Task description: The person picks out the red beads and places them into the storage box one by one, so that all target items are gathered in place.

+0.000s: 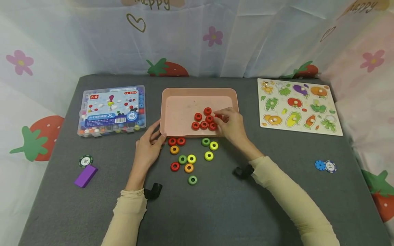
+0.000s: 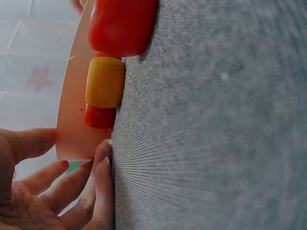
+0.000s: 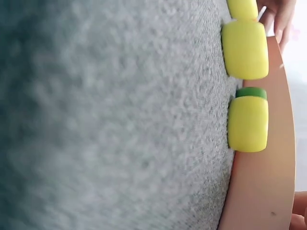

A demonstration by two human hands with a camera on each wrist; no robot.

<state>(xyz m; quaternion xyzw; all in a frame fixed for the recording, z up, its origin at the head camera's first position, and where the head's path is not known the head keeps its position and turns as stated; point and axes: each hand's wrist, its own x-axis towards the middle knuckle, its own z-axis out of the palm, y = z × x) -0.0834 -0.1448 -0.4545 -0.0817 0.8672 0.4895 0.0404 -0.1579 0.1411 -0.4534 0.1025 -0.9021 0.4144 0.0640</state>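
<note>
The pink tray stands at the middle back of the table. My left hand holds it by the front left corner, thumb on one side and fingers along the other. Over the tray's right part, my right hand pinches a red ring bead, which its fingers partly cover. Several more red ring beads lie close beside it in the tray. In front of the tray, on the cloth, are red, orange, yellow and green ring beads.
A clear plastic box of molecule model parts stands at the left, and a vegetable puzzle board lies at the back right. A purple block touches a green chip at left. Blue chips lie at right.
</note>
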